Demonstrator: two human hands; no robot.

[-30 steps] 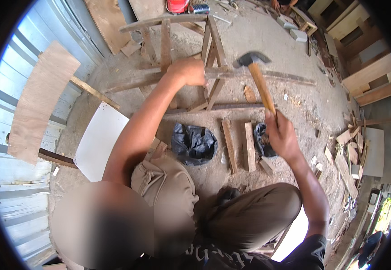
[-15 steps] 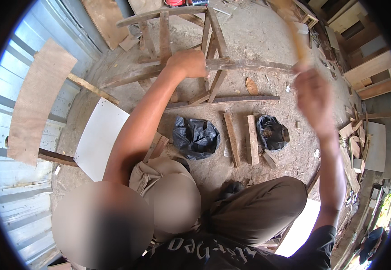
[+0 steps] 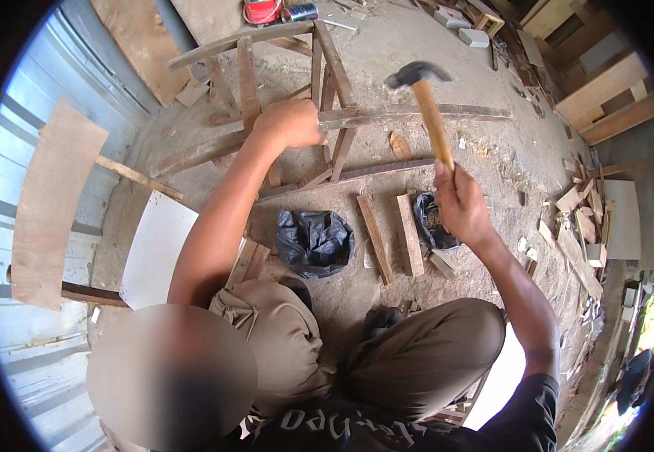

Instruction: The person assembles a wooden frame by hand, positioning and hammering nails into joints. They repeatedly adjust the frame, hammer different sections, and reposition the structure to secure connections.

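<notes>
My right hand [image 3: 462, 202] is closed round the wooden handle of a claw hammer [image 3: 434, 124]. The dark hammer head points away from me, slightly blurred, above the right part of a wooden frame [image 3: 432, 112]. This frame, nailed together from dark, worn slats, lies on the ground ahead of me. My left hand [image 3: 289, 124] is closed over the frame where its long bar meets a cross slat. Its fingertips are partly hidden, and whether a nail is pinched there cannot be made out.
Between me and the frame lie a black plastic bag [image 3: 315, 242], a smaller black bag [image 3: 436, 221] with brown bits and two short wood strips [image 3: 410, 235]. A white panel [image 3: 157, 245] stands left. Scrap wood [image 3: 586, 226] is heaped right. A red container [image 3: 262, 11] sits far off.
My right hand has swung left with the hammer, whose head now shows. My left hand keeps its place on the frame while the whole view has shifted slightly.
</notes>
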